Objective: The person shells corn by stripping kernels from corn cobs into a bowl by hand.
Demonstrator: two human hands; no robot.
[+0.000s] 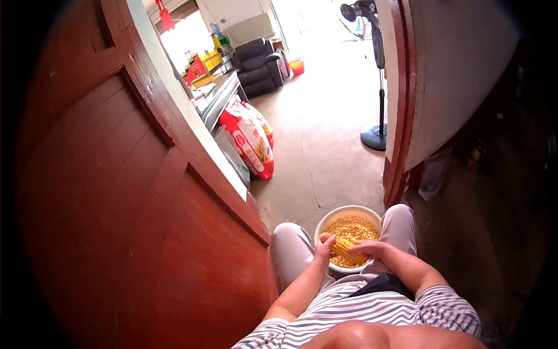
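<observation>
Holding corn cob (344,250): left hand (324,246) curled round one end; right hand (371,249) lay half-bent against it, grip unclear. Staying within the bowl's (347,270) near edge seemed safest.

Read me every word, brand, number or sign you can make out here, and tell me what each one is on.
No text can be read with certainty.
Red and white bag: pale characters run down its front, too small and blurred to read.
Yellow boxes at the back: any print is too small to read.
White basin: no lettering visible.
</observation>
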